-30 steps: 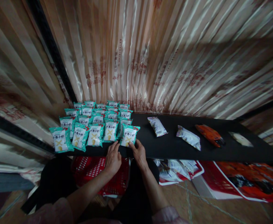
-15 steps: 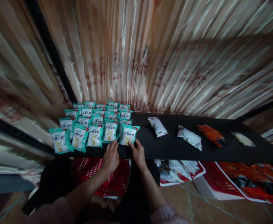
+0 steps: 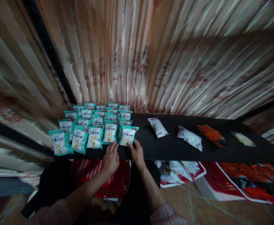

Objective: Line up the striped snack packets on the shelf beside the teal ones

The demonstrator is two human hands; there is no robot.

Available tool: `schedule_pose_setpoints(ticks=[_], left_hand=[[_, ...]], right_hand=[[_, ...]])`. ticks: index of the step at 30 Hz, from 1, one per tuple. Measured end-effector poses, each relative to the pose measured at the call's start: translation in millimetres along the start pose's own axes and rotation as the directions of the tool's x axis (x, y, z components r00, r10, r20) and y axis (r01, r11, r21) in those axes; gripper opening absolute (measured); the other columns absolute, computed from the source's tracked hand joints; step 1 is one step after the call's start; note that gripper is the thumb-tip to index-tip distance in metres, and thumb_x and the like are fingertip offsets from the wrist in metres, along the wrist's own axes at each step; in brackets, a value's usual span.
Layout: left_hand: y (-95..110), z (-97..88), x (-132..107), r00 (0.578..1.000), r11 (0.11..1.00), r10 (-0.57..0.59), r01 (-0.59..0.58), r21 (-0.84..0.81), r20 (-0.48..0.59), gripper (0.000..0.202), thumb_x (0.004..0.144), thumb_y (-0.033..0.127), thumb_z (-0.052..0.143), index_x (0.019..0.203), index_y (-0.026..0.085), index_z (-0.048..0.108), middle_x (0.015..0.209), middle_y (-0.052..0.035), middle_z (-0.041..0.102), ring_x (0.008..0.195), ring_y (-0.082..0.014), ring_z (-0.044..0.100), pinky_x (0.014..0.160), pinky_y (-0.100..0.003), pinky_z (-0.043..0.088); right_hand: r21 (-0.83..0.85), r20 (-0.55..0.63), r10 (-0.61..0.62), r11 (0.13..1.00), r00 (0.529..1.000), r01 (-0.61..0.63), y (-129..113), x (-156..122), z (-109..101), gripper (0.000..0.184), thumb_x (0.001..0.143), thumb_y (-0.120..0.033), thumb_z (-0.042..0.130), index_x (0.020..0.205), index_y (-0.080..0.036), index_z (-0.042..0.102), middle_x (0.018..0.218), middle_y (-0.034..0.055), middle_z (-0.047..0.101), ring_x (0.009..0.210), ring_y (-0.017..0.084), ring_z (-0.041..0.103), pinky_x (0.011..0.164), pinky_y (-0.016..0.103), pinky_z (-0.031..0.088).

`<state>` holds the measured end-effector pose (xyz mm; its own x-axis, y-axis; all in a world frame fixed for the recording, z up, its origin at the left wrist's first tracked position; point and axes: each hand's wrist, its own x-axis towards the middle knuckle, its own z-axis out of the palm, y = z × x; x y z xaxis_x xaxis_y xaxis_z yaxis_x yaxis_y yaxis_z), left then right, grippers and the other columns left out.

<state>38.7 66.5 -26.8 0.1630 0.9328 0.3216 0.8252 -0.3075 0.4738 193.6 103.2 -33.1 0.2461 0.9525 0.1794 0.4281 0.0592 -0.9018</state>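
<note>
Several small teal-and-white snack bags stand in rows on the left part of a black shelf. The snack bag at the front right leans back against the bags behind it. My right hand is at its lower right corner, thumb on the front face and fingers along the side. My left hand lies at the shelf's front edge, fingers stretched forward near that bag's lower left corner and below the neighbouring snack bag. Whether its fingertips touch either bag I cannot tell.
To the right on the shelf lie two white packets, an orange packet and a pale packet. Below are a red basket, a basket of white packets and one of orange packets. A curtain hangs behind.
The front right bag has shifted very slightly left, with my right hand moving along with it. My left hand is almost where it was.
</note>
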Motion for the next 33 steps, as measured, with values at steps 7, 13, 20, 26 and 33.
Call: schedule_pose_setpoints(ticks=[7,13,20,26,33], left_hand=[[-1.8,1.9,-1.0,1.0,0.999,-0.014,0.015,-0.037,0.015,0.047,0.078,0.004,0.039,0.122,0.012,0.049,0.133,-0.0107,0.048,0.12,-0.0219,0.045,0.103,-0.04,0.04],[-4.8,3.8,-1.7,1.0,0.999,-0.006,0.006,-0.041,0.013,0.046,0.079,0.006,0.037,0.123,0.011,0.048,0.133,-0.011,0.047,0.121,-0.0213,0.045,0.103,-0.039,0.04],[-9.8,5.7,-3.1,0.997,0.998,0.06,-0.06,-0.005,-0.057,0.047,0.079,0.007,0.037,0.124,0.014,0.048,0.13,-0.0103,0.051,0.118,-0.0212,0.048,0.099,-0.038,0.045],[-12.2,-9.5,-0.3,0.984,0.981,0.176,-0.173,0.093,-0.029,0.047,0.079,0.004,0.037,0.121,0.018,0.053,0.125,-0.007,0.055,0.111,-0.0202,0.052,0.094,-0.036,0.047],[-17.2,-31.5,15.5,0.969,0.928,0.242,-0.217,0.302,-0.048,0.038,0.082,0.006,0.046,0.112,0.024,0.06,0.135,-0.0088,0.046,0.131,-0.0295,0.032,0.101,-0.048,0.036]], right_hand=[[-0.016,0.024,0.002,1.0,1.0,-0.002,1.8,0.6,0.0,0.041,0.079,-0.041,0.053,0.112,-0.018,0.06,0.109,0.0101,0.063,0.101,0.024,0.057,0.09,0.038,0.042],[-0.015,0.002,0.009,1.0,1.0,-0.009,0.1,0.0,2.6,0.042,0.079,-0.042,0.052,0.111,-0.017,0.061,0.109,0.0109,0.063,0.1,0.024,0.057,0.09,0.038,0.042],[-0.033,-0.019,-0.031,0.999,0.999,0.03,-2.7,-0.8,3.2,0.041,0.08,-0.043,0.051,0.109,-0.016,0.061,0.108,0.0117,0.061,0.1,0.023,0.055,0.089,0.037,0.043],[-0.034,-0.031,-0.054,0.998,0.998,0.053,-3.9,-1.9,3.6,0.039,0.08,-0.045,0.05,0.105,-0.017,0.062,0.107,0.0109,0.06,0.1,0.022,0.054,0.088,0.036,0.043],[-0.028,-0.054,-0.072,0.997,0.996,0.07,-2.3,-3.5,6.7,0.036,0.082,-0.042,0.05,0.103,-0.016,0.062,0.101,0.0102,0.059,0.094,0.021,0.054,0.085,0.035,0.043]])
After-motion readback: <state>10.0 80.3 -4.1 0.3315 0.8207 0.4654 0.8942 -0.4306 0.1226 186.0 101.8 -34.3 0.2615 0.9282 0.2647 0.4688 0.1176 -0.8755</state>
